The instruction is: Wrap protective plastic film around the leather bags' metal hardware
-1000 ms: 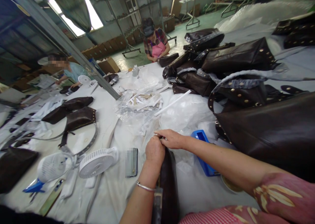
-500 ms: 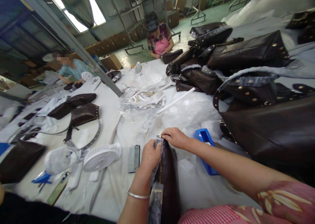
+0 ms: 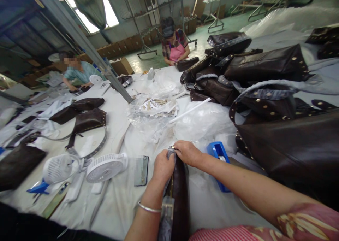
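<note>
A dark brown leather bag (image 3: 180, 195) stands on edge in front of me, running from my lap onto the white table (image 3: 119, 205). My left hand (image 3: 163, 167) is closed round the bag's grey-lined top edge at its far end. My right hand (image 3: 187, 152) pinches a small metal piece at that same end, its fingertips touching the left hand's. A silver bangle sits on my left wrist.
A phone (image 3: 141, 170) and two small white fans (image 3: 106, 166) lie to the left. A blue tape dispenser (image 3: 218, 156) sits at right, beside a large pile of brown studded bags (image 3: 265, 92). Clear plastic bags (image 3: 153, 110) lie ahead. Two other people work at the far side.
The hands stay joined at the bag's far end. The left hand now grips the grey-lined edge, which was hidden under it a second ago. The camera has shifted slightly.
</note>
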The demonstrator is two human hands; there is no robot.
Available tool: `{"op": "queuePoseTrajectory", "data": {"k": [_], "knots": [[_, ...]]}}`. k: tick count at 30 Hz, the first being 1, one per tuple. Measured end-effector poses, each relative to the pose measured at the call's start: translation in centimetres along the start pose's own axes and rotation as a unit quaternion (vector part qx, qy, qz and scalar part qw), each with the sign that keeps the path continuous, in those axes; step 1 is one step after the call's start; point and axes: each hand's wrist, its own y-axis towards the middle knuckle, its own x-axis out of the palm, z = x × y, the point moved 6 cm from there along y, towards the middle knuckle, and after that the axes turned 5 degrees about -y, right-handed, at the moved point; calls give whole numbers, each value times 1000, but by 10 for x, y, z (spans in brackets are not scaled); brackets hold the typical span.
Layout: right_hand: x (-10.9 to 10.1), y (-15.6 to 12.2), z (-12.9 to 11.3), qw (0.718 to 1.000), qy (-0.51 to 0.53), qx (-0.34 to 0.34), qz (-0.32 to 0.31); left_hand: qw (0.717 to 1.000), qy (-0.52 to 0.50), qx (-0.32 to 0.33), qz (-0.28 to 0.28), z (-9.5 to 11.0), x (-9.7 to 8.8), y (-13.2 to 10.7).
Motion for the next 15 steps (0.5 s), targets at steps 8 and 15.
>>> {"op": "queuePoseTrajectory", "data": {"k": [8, 15], "knots": [[2, 5, -1, 999, -32, 17, -5, 980, -160, -2, -119, -31, -17, -26], [1, 8, 3, 999, -21, 36, 28, 951, -258, -48, -165, -90, -23, -96]]}}
